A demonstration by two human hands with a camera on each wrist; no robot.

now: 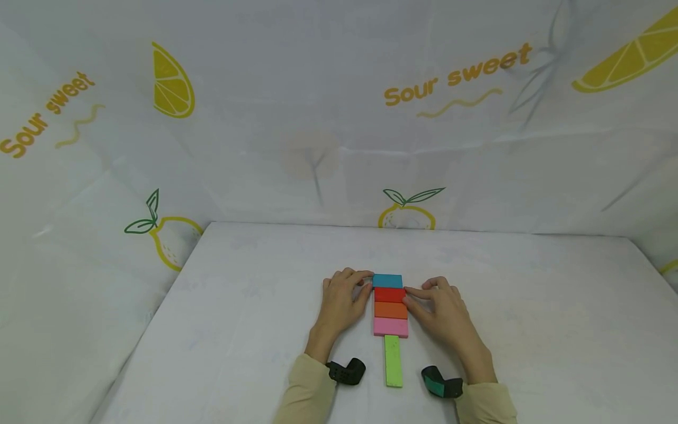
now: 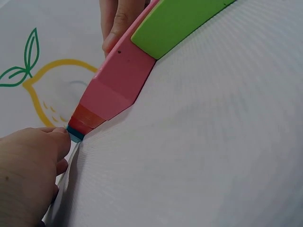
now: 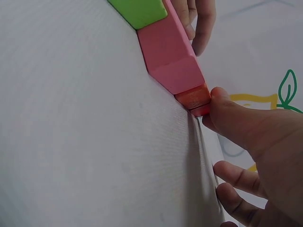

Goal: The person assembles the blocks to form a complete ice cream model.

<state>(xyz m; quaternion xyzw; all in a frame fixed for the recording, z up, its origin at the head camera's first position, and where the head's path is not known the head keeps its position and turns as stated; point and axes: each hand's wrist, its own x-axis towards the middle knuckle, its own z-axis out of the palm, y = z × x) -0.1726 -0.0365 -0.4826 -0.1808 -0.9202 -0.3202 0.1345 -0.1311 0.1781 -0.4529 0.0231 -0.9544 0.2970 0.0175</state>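
Flat coloured blocks lie in a column on the white table: a blue block (image 1: 387, 281) farthest away, then a red block (image 1: 389, 295), an orange block (image 1: 391, 310) and a pink block (image 1: 391, 327). A light green block (image 1: 393, 361) lies lengthwise below, its far end meeting the pink one. My left hand (image 1: 338, 303) touches the left end of the blue block with thumb and index fingertips. From the other side, my right hand (image 1: 444, 309) has its thumb and index fingertips at the right end of the red block. Its other fingers are bent away from the column.
Each wrist carries a dark strapped device, the left band (image 1: 348, 371) and the right band (image 1: 442, 383), both near the green block. A white cloth (image 1: 238, 171) with lemon prints and lettering hangs behind the table's far edge.
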